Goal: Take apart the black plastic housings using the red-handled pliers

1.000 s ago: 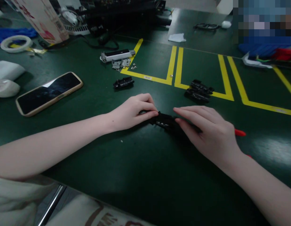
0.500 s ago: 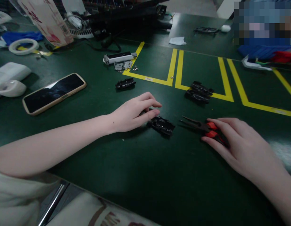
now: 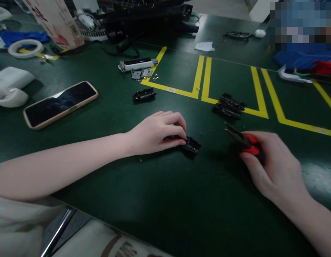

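Observation:
My left hand (image 3: 162, 132) is closed over a black plastic part (image 3: 192, 145) lying on the green table, thumb on its near side and fingers on its far side. The hand covers the part's left end. To the right, my right hand (image 3: 275, 160) grips needle-nose pliers (image 3: 241, 139) by their red and black handles. The jaws point up and left, above the table and apart from the part. Beyond the pliers lie two similar black parts (image 3: 228, 106) side by side. Another black part (image 3: 144, 95) rests past my left hand.
A phone (image 3: 60, 104) lies at the left, near a white tape dispenser-like object (image 3: 11, 97) and a tape roll (image 3: 25, 48). Behind are a white and black device (image 3: 138, 64), small metal plates (image 3: 141, 74) and tiny rings (image 3: 156, 77). Yellow tape (image 3: 170, 90) marks the table.
My left hand has moved slightly right and closed over the black part. My right hand has drawn the pliers back to the right, their tips turning upward.

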### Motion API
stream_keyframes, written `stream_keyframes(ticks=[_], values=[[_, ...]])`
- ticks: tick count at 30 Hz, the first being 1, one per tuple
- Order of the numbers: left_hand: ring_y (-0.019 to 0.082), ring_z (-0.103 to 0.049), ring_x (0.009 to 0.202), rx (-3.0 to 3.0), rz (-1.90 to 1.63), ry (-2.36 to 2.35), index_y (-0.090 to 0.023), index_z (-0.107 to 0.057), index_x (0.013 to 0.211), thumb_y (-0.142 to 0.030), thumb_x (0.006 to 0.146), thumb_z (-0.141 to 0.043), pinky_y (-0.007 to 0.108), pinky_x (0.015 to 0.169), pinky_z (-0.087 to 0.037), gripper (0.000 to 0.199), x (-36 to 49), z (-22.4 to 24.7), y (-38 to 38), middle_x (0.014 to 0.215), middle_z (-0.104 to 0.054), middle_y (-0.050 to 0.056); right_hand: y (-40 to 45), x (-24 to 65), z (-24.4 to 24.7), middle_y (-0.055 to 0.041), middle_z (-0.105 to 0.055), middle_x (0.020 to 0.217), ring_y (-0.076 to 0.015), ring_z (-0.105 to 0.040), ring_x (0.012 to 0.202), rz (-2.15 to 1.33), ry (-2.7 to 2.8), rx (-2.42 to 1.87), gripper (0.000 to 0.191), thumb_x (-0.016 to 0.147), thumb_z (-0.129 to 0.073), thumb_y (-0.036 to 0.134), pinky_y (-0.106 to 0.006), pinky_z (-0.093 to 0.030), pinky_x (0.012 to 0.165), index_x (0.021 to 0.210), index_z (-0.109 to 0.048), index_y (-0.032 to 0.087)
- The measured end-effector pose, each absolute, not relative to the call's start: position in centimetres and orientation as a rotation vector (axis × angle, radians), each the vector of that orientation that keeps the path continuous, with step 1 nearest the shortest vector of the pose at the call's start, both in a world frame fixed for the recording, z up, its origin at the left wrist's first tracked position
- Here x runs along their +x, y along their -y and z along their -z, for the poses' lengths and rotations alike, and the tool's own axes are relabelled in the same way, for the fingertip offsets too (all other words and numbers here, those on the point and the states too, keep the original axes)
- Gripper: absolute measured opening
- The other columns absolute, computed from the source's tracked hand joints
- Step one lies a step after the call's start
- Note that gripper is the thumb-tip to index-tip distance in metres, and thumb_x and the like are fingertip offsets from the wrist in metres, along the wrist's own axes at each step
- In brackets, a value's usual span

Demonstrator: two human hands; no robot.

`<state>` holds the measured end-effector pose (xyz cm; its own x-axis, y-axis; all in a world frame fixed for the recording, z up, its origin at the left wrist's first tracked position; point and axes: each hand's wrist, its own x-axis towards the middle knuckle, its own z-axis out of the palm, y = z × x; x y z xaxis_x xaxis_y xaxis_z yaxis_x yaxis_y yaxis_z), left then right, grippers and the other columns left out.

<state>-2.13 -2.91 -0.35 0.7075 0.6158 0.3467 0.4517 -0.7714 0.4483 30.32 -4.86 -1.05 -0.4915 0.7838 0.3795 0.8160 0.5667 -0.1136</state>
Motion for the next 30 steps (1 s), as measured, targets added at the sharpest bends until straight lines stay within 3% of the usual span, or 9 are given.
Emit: stream_keyframes(ticks=[8, 15, 21, 30], values=[[0.016, -0.064, 0.094, 2.423, -0.752, -0.913, -0.015, -0.071, 0.093, -0.022, 0.095, -0.064, 0.030, 0.080, -0.050, 0.010, -2.1, 0.3, 2.9, 0.104, -0.065, 0.006, 2.4, 28.4, 0.7, -0.0123, -0.067, 0.093, -0.0243, -0.065, 0.081, 0.256, 2.563, -0.900, 0.040, 0.093, -0.059, 0.051, -0.037, -0.055, 0.065, 0.109, -0.057, 0.015], [0.017, -0.063, 0.098, 2.517, -0.748, -1.056, -0.019, -0.071, 0.094, -0.026, 0.095, -0.066, 0.035, 0.090, -0.037, 0.009, -2.2, 0.2, 2.8, 0.104, -0.068, 0.001, 1.3, 27.1, 0.8, -0.0180, -0.068, 0.109, -0.0291, -0.068, 0.092, 0.213, 2.556, -0.859, 0.042, 0.087, -0.067, 0.048, -0.043, -0.058, 0.072, 0.111, -0.060, 0.014], [0.018, -0.062, 0.101, 2.530, -0.702, -1.046, -0.021, -0.071, 0.099, -0.029, 0.095, -0.064, 0.035, 0.091, -0.037, 0.011, -2.2, 0.3, 2.8, 0.106, -0.067, 0.002, 1.9, 27.7, 0.7, -0.0124, -0.069, 0.094, -0.0260, -0.066, 0.081, 0.159, 2.541, -0.910, 0.035, 0.090, -0.064, 0.047, -0.040, -0.056, 0.064, 0.108, -0.061, 0.017], [0.019, -0.062, 0.105, 2.564, -0.650, -0.949, -0.020, -0.071, 0.100, -0.023, 0.096, -0.060, 0.033, 0.089, -0.041, 0.012, -2.1, 0.0, 3.0, 0.109, -0.065, 0.004, 1.7, 27.3, 0.6, -0.0133, -0.069, 0.095, -0.0283, -0.067, 0.085, 0.231, 2.564, -0.882, 0.033, 0.091, -0.059, 0.048, -0.042, -0.057, 0.064, 0.107, -0.059, 0.019]])
